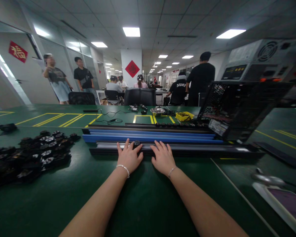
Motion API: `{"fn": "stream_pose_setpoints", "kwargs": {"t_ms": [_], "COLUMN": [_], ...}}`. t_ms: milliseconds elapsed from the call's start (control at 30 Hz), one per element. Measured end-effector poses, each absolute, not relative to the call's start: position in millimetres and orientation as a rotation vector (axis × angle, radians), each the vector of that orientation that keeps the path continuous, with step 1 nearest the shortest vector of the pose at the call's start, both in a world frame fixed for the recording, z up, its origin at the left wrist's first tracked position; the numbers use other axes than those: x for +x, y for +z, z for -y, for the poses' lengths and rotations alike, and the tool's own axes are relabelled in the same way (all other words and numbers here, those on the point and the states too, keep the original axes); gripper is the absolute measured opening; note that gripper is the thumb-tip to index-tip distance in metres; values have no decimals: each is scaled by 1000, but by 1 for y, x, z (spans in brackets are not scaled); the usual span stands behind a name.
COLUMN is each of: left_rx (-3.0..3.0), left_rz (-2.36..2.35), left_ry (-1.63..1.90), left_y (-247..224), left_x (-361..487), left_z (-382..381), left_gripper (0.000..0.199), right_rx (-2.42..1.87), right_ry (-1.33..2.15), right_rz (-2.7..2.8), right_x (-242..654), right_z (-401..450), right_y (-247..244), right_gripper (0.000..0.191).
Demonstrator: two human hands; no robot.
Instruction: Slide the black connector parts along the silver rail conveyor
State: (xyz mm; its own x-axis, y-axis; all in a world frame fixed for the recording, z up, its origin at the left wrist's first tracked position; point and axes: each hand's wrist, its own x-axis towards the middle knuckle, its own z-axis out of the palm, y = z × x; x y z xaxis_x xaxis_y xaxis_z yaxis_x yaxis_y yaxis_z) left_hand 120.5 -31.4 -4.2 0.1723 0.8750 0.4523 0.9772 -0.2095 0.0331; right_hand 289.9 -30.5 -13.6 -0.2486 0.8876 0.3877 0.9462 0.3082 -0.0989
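Note:
My left hand [129,157] lies with fingers spread on the near edge of a long black rail [199,150], beside a small dark part [136,143]. To its right, my right hand [163,158] rests on the same rail, fingers apart. Neither hand is closed around anything. The rail runs left to right across the green table [143,204]. Just behind it lies a long blue rail [108,137], with more black strips beyond.
A heap of black parts [46,153] lies at the left. An open computer case [236,108] stands at the right, near a white-edged device [281,204]. Farther back are a metal bowl [157,112], a yellow basket [184,116] and cables. Several people are beyond the table.

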Motion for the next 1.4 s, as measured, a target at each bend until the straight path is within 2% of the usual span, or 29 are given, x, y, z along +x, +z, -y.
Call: {"fn": "stream_pose_setpoints", "kwargs": {"t_ms": [1400], "left_rx": [-2117], "left_rz": [1939], "left_ry": [-633], "left_y": [1], "left_x": [109], "left_z": [26], "left_gripper": [38], "right_rx": [-1661], "right_ry": [-189], "right_rz": [2211], "right_x": [290], "right_z": [31], "right_y": [-11], "right_gripper": [48]}}
